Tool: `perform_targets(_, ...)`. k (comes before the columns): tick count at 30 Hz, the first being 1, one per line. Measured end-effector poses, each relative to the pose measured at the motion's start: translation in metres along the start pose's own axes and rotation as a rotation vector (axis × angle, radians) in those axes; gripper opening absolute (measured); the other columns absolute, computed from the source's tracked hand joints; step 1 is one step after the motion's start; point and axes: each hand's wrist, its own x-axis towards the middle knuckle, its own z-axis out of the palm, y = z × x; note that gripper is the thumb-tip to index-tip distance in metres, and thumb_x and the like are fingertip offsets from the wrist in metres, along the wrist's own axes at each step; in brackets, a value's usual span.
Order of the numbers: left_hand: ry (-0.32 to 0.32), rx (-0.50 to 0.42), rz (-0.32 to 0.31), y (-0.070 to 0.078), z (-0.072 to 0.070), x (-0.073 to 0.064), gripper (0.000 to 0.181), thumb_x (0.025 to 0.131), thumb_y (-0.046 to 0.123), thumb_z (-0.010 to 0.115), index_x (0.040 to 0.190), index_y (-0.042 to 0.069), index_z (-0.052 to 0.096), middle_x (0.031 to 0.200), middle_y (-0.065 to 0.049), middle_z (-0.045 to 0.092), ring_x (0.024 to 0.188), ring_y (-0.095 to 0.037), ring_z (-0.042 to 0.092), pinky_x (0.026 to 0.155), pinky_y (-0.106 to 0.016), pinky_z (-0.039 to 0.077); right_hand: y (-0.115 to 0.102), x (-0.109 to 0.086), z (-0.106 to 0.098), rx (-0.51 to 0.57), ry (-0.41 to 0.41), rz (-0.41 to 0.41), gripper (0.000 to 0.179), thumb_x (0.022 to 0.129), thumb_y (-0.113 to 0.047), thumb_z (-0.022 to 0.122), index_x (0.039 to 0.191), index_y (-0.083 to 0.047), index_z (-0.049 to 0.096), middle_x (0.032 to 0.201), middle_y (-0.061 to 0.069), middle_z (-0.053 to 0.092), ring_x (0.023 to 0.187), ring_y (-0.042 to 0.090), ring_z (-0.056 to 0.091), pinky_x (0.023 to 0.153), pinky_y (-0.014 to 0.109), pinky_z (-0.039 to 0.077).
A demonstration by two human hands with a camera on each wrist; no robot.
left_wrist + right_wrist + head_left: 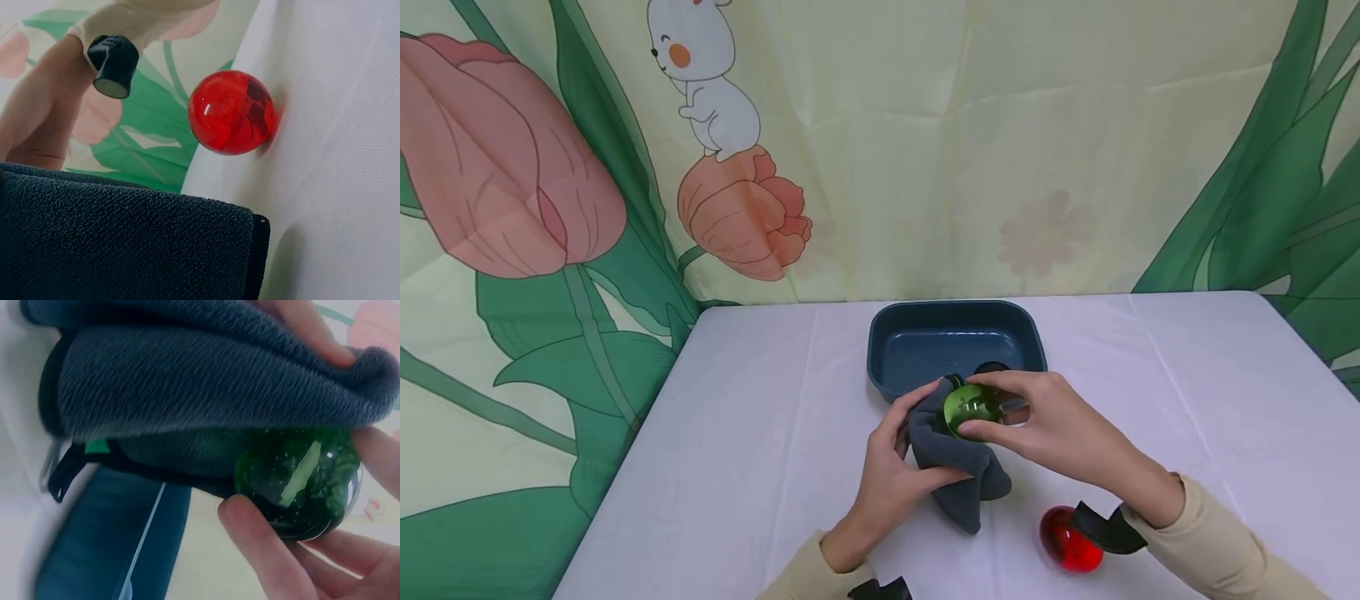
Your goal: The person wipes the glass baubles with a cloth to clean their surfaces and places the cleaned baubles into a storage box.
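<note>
Beige sleeves [1213,533] nearest the camera, reaching in over a white-covered table [737,467], each with a black strap [1111,531] at the cuff. Close by the right strap, resting on the table well in from its left edge, a see-through red ball [1067,546]. Left hand [891,471] curled round a folded dark grey-blue cloth [958,467], thumb on the near side, spread only as far as the bunched fabric. Right hand [1052,421] part closed, with a glossy green ball [970,406] pinched between thumb and fingers. Green ball raised off the table between both hands, against the cloth, and in the right wrist view partly tucked under a fold of it, with pale specks showing. Black edging and a small black loop [69,469] on the cloth, one corner drooping toward the table; cannot tell whether touching. Beyond the hands, near the middle of the table's far edge, a dark blue tray [925,346]. At the tray's near right corner, a dark rounded object [992,367], mostly hidden behind the right hand. Past the table's far edge, a curtain [925,150] printed with tulips and leaves, plus a white animal above the far left corner.
</note>
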Motion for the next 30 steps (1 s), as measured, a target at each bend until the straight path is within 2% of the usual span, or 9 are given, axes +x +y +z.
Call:
perform_targets(9,0.009,0.014,-0.001,-0.002,0.003,0.0,0.083,0.073,0.004,0.087,0.144,0.022,0.048,0.145,-0.001,0.052,0.131,-0.019,0.053,0.11,-0.031,0.044,-0.006,-0.001,0.008,-0.001,0.023,0.038,0.063,0.077,-0.051,0.08,0.12,-0.007,0.067,0.108,0.003,0.071,0.091,0.011,0.069,0.068,0.018,0.059)
perform_targets(17,0.049,0.05,0.053,-0.006,0.002,-0.001,0.08,0.073,0.001,0.087,0.142,0.018,0.05,0.141,-0.005,0.056,0.128,-0.021,0.056,0.108,-0.032,0.046,-0.013,0.001,0.016,0.006,0.033,0.088,0.064,0.076,-0.055,0.08,0.119,-0.01,0.067,0.105,0.0,0.07,0.091,0.011,0.067,0.07,0.02,0.059)
perform_targets(20,0.075,0.076,0.07,-0.005,0.0,-0.002,0.078,0.071,-0.001,0.086,0.139,0.016,0.052,0.135,-0.007,0.06,0.122,-0.021,0.061,0.104,-0.033,0.05,-0.015,0.001,0.015,0.022,0.009,0.099,0.063,0.078,-0.053,0.079,0.121,-0.009,0.066,0.108,0.002,0.07,0.092,0.012,0.067,0.071,0.021,0.06)
perform_targets(23,0.087,0.085,0.072,-0.005,-0.003,-0.002,0.077,0.07,-0.003,0.086,0.137,0.014,0.054,0.131,-0.009,0.063,0.117,-0.023,0.064,0.102,-0.04,0.051,-0.017,0.0,0.013,0.045,-0.033,0.118,0.06,0.083,-0.05,0.075,0.126,-0.009,0.064,0.112,0.003,0.069,0.097,0.013,0.068,0.075,0.023,0.06)
perform_targets(26,0.089,0.077,0.065,-0.005,-0.006,-0.002,0.077,0.069,-0.005,0.086,0.137,0.013,0.054,0.13,-0.011,0.064,0.116,-0.024,0.064,0.102,-0.043,0.051,-0.015,-0.002,0.012,0.075,-0.077,0.097,0.06,0.089,-0.048,0.07,0.133,-0.008,0.06,0.122,0.005,0.066,0.104,0.016,0.068,0.081,0.028,0.061)
perform_targets(30,0.086,0.062,0.059,-0.005,-0.011,-0.002,0.077,0.069,-0.006,0.085,0.136,0.013,0.054,0.129,-0.012,0.064,0.116,-0.023,0.064,0.102,-0.036,0.051,-0.011,-0.004,0.01,0.089,-0.126,0.046,0.062,0.093,-0.046,0.066,0.139,-0.006,0.054,0.133,0.009,0.06,0.11,0.02,0.066,0.088,0.032,0.059)
